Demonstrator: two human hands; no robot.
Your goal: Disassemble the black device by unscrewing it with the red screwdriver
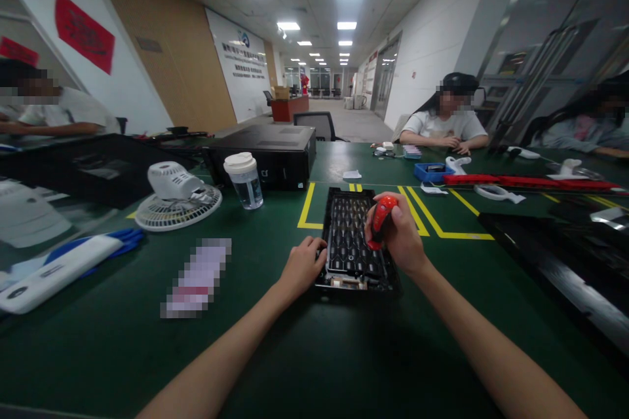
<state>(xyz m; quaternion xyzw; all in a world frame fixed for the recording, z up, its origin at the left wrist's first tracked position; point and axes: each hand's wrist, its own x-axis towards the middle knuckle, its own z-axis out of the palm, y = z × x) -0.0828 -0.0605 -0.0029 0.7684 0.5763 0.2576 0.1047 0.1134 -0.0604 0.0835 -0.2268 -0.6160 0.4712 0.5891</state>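
Observation:
A black rectangular plastic casing (pixel 351 209) with rows of ribbed cells lies on the green table in front of me. My right hand (pixel 400 239) is closed around the red and black handle of a screwdriver (pixel 384 213), held above the casing's right side. The screwdriver's tip is hidden, so I cannot tell whether it touches a screw. At the casing's lower left edge, my left hand (pixel 307 265) grips the side with bent fingers. Metallic and light-coloured parts (pixel 348 283) show at the casing's near end.
Left of the casing stand a lidded cup (pixel 244 183), a white fan (pixel 179 206) and a large black box (pixel 268 154). A blue tray (pixel 432 172) and a long red strip (pixel 521 182) lie at the right. A large black panel (pixel 555 275) is nearer. Other people sit around the table.

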